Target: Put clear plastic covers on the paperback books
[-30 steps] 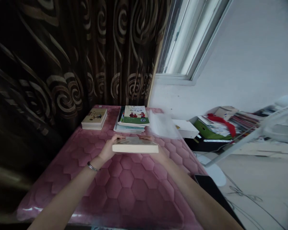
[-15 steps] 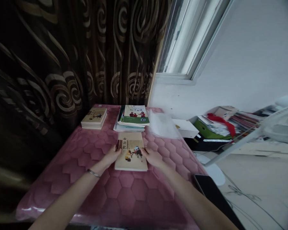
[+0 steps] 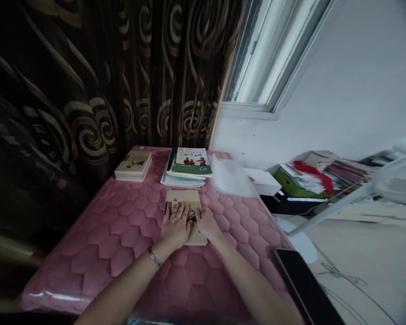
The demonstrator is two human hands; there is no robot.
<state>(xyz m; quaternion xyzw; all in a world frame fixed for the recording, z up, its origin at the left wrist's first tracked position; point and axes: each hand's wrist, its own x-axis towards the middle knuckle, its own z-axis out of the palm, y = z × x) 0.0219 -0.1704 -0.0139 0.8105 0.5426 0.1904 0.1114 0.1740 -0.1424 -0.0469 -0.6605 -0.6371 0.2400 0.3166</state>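
A beige paperback book (image 3: 186,195) with dark Chinese characters and a small painted figure lies on the pink padded surface (image 3: 122,243) in front of me. Flat across its cover rests my left hand (image 3: 177,225), fingers spread, a silver bangle at the wrist. At the book's right edge is my right hand (image 3: 207,223), its thumb over the cover and the other fingers along the side, partly hidden. Both hands cover much of the cover picture.
Farther back sit a stack of similar beige books (image 3: 133,164) and a pile of textbooks (image 3: 191,163). Beside them lie a clear plastic sheet (image 3: 230,176) and a white box (image 3: 264,180). A black phone-like slab (image 3: 304,282) is at right, near a white fan (image 3: 341,203).
My left hand has moved from gripping the book's left edge to lying flat on its cover. My right hand stays at the right edge.
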